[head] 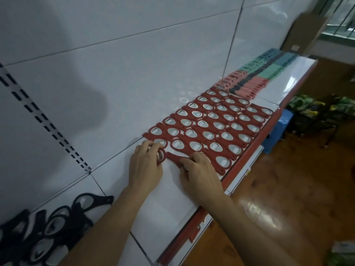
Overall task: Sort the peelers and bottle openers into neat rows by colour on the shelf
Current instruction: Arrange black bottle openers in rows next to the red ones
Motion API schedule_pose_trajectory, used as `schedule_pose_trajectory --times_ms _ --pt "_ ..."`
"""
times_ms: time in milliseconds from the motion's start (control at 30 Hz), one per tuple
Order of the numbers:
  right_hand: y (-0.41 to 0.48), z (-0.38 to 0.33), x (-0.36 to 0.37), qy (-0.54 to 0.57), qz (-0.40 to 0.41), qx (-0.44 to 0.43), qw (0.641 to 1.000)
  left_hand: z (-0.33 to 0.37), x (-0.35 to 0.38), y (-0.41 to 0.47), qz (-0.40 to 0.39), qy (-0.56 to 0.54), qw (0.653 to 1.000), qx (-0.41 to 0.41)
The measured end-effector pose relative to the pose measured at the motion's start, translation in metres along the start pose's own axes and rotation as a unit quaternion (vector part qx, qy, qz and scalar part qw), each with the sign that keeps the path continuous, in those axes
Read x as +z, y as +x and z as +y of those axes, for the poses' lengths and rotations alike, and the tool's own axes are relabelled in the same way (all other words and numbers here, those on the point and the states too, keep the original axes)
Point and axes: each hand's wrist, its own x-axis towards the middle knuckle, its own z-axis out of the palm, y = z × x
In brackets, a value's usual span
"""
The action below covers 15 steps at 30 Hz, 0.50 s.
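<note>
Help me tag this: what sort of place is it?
Probably a shop: a display shelf with a red price rail, slotted uprights, and dozens of identical red bottle openers in rows.

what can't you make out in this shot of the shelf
Head view throughout:
- red bottle opener in the left hand: its handle is hidden under the fingers.
- second red opener: its head is covered by the right hand, so the grip is unclear.
- black bottle openers: the pile is cut off by the left and bottom edges, so the count is unknown.
- pink and green peelers at the far end: blurred and too small to count.
</note>
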Motion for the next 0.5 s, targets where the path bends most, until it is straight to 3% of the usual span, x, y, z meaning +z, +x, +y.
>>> schedule_pose_trajectory --times_ms 500 --pt "0.009 -0.004 0.012 -0.025 0.032 0.001 0.999 -0.003 0.003 0.002 0.005 -0.01 1.0 -0.002"
